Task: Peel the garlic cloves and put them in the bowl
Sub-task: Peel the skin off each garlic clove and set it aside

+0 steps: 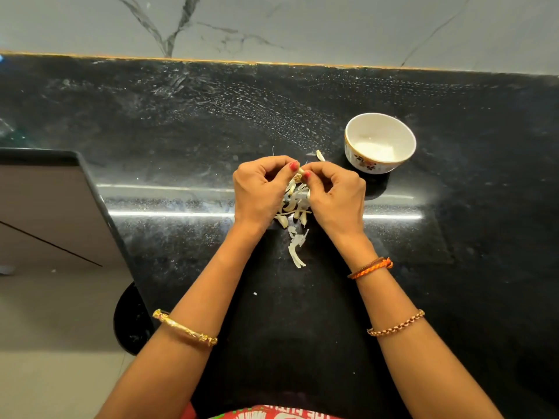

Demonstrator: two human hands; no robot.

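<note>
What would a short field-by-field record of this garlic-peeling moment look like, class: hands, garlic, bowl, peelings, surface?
left hand: pinches the garlic piece from its left side
right hand: pinches the same piece from its right side
garlic piece: held between both hands' fingertips above the counter, partly hidden
bowl: white with a flower print, upright, right of the hands, no cloves visible inside
peelings: loose pale skins scattered on the counter under and just nearer than the hands
counter: dark, glossy, speckled stone
</note>
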